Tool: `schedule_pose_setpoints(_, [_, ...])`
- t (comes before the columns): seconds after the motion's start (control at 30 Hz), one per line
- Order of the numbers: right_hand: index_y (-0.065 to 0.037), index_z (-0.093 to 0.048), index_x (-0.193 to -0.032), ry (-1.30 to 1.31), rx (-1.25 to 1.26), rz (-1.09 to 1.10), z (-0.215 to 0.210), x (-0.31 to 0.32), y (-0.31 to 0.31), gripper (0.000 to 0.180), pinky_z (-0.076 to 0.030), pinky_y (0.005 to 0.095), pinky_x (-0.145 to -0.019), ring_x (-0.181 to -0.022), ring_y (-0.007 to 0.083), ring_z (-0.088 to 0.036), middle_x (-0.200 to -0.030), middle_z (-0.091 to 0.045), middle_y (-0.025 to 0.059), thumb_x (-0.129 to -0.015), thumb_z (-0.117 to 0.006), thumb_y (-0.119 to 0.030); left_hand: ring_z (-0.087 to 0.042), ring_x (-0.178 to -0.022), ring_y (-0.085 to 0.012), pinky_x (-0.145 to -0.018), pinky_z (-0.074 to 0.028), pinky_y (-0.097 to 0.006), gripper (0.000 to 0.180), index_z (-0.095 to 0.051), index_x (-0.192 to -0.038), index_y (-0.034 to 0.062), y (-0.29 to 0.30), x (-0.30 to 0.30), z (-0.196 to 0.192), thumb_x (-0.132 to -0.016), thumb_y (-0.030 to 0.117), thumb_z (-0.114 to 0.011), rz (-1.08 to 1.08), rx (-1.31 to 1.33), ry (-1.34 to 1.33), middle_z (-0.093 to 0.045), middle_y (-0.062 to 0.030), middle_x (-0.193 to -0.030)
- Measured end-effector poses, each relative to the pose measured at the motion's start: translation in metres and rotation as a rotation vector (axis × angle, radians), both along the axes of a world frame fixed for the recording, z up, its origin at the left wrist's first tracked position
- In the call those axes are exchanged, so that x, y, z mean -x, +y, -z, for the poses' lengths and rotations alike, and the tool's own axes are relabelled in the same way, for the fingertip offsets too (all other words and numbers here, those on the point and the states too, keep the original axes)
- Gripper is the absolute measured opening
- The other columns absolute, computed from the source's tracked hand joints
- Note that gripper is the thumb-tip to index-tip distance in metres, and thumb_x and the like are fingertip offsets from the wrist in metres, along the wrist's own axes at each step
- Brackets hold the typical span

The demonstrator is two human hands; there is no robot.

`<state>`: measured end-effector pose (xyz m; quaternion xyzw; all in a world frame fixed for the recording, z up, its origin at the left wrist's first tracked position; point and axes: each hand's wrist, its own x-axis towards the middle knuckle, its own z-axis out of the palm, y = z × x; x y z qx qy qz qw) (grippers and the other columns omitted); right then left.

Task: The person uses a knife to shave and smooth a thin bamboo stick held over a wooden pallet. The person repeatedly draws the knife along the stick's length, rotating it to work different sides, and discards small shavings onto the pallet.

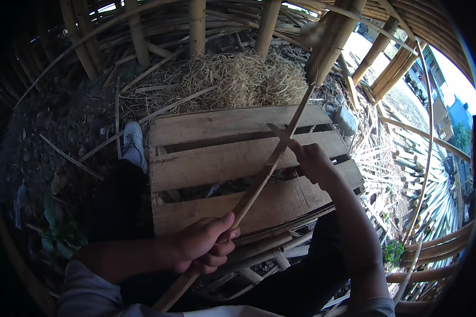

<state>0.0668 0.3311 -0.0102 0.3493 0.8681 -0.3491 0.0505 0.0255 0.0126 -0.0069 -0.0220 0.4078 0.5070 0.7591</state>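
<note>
- We see our left hand [203,245] low in the picture, with its fingers curled tight around a long thin bamboo strip [259,185].
- The strip runs up and to the right from that hand, slanting over the wooden pallet [206,174], and its far end reaches up near the thick bamboo poles [333,37].
- Our right hand [314,161] is higher up and to the right, closed around the handle of a knife [280,134].
- The knife blade pokes up and to the left from that hand and touches the strip.
- The pallet is made of wide pale boards with dark gaps between them, and it lies right in front of us.
- More thin bamboo strips [264,248] lie at the near edge of the pallet, under our left hand.
- A pile of dry straw [243,79] sits behind the pallet.
- Our shoe [133,138] rests on the dirt just left of the pallet.
- Cut bamboo pieces [412,158] lie on the ground far to the right.
</note>
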Motion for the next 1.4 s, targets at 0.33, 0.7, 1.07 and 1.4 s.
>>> schedule_pose_setpoints(0.33, [0.003,-0.06,-0.073,0.091,0.013,-0.196,0.018,-0.014,-0.02,0.075,-0.038,0.0308,-0.036,-0.037,0.0133,-0.047,-0.05,-0.047,0.0022,-0.103,-0.044,-0.064,-0.019,-0.044,-0.0042,-0.038,-0.017,-0.023,0.043,-0.041,-0.092,0.0196,0.0,-0.004,0.002,-0.109,0.056,-0.025,-0.015,0.011,-0.025,-0.025,0.0085,-0.061])
schedule_pose_setpoints(0.7, [-0.002,-0.056,-0.064,-0.054,0.037,0.022,-0.009,-0.01,-0.009,0.072,-0.036,0.0314,-0.037,-0.04,0.0105,-0.044,-0.05,-0.042,-0.0009,-0.102,-0.049,-0.063,-0.018,-0.045,-0.0042,-0.038,-0.016,-0.022,0.046,-0.042,-0.09,0.0217,0.011,-0.002,0.009,-0.107,0.061,-0.027,-0.002,0.01,0.013,-0.024,0.0092,-0.06])
schedule_pose_setpoints(1.07, [0.007,-0.069,-0.096,-0.01,0.01,0.03,-0.003,-0.007,0.01,0.039,-0.048,0.0395,-0.048,-0.053,0.0209,-0.063,-0.065,-0.064,0.0141,-0.098,-0.049,-0.026,-0.017,-0.044,-0.0043,-0.038,-0.015,-0.022,0.045,-0.042,-0.09,0.0223,0.014,0.005,0.015,-0.106,0.062,-0.03,0.01,0.034,-0.015,-0.022,0.0091,-0.059])
schedule_pose_setpoints(1.4, [0.009,-0.067,-0.096,0.121,-0.124,-0.07,0.05,-0.003,0.004,0.044,-0.054,0.0388,-0.053,-0.06,0.027,-0.071,-0.071,-0.068,0.0149,-0.1,-0.053,-0.033,-0.017,-0.044,-0.0042,-0.037,-0.014,-0.022,0.046,-0.042,-0.09,0.0223,0.012,0.005,0.012,-0.106,0.063,-0.03,-0.001,0.072,-0.009,-0.022,0.009,-0.058])
